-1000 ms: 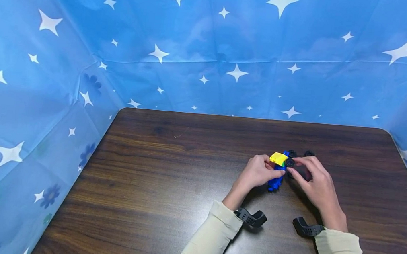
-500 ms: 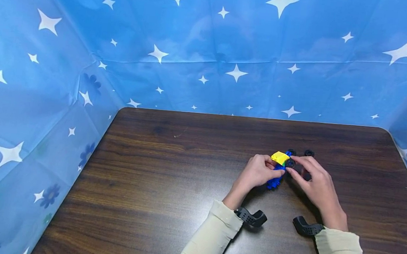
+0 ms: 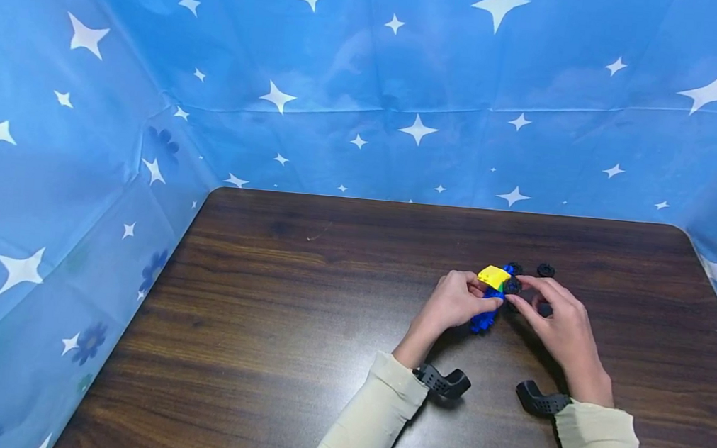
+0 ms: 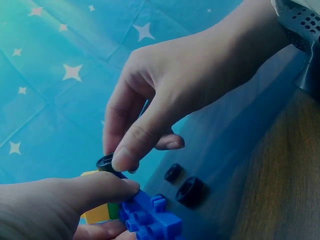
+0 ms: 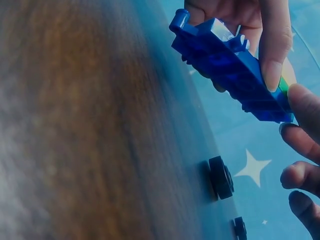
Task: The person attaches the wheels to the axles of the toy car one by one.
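Observation:
My left hand (image 3: 454, 303) grips a blue toy car base (image 5: 225, 70) between thumb and fingers, tilted above the table. Mounted on the base are a yellow block (image 3: 493, 276) and a green block (image 4: 113, 211). A black toy wheel (image 3: 512, 286) is at the base's right side, pinched between thumb and fingertips of my right hand (image 3: 557, 323). The left wrist view shows that wheel (image 4: 104, 162) partly behind the right thumb. Whether the wheel sits fully on its axle cannot be told; the fingers cover the joint.
Loose black wheels lie on the table just beyond the hands, one (image 4: 191, 191) larger in view than another (image 4: 173, 172). The brown wooden table (image 3: 299, 318) ends at a blue star-patterned cloth (image 3: 346, 73) at the back and sides.
The toy car base has tipped slightly, its yellow block moving a little up and to the right. Both hands stay almost in place, the right still pinching the wheel.

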The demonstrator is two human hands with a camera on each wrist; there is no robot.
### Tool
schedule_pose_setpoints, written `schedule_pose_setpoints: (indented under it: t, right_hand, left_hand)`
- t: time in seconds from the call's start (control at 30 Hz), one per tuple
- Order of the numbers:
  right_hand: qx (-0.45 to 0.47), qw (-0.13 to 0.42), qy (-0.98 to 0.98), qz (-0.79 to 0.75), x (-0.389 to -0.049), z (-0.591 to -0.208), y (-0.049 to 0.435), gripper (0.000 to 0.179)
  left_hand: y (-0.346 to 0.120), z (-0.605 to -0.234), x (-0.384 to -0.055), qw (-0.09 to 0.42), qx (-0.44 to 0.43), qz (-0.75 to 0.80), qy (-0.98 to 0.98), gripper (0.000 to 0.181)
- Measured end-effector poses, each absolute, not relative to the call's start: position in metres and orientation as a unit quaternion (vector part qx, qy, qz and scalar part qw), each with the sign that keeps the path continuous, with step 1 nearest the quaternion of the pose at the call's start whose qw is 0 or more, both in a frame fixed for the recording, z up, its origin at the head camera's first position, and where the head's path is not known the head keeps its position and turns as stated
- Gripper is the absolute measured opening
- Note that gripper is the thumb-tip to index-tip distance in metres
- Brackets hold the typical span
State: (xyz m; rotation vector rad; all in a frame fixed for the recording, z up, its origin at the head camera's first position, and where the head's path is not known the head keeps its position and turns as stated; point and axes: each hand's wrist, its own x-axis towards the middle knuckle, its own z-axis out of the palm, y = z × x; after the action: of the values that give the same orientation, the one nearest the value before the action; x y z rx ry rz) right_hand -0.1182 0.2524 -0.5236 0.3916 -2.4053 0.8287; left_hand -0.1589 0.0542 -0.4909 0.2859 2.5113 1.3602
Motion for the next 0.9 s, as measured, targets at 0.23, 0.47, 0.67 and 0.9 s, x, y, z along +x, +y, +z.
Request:
schedule_pose_setpoints:
  t: [0.23,0.47,0.67,0.9]
  right_hand:
    - [0.165,0.291,-0.881,0.335,-0.1188,-0.5261,0.2523,0.039]
    - [0.173,0.285,-0.879,0.34,-0.1178,-0.5277,0.2518,0.036]
    - [0.179,0.275,-0.881,0.341,-0.1164,-0.5301,0.2519,0.037]
    - [0.176,0.287,-0.867,0.366,-0.1152,-0.5305,0.2502,0.039]
  left_hand:
    - [0.0514,-0.4922,-0.1594,0.13,0.111,0.474,0.864,0.034]
    - [0.0488,-0.4916,-0.1587,0.137,0.12,0.472,0.863,0.032]
    - [0.048,-0.4898,-0.1592,0.125,0.129,0.449,0.876,0.03]
    - [0.047,-0.4876,-0.1586,0.117,0.125,0.443,0.88,0.027]
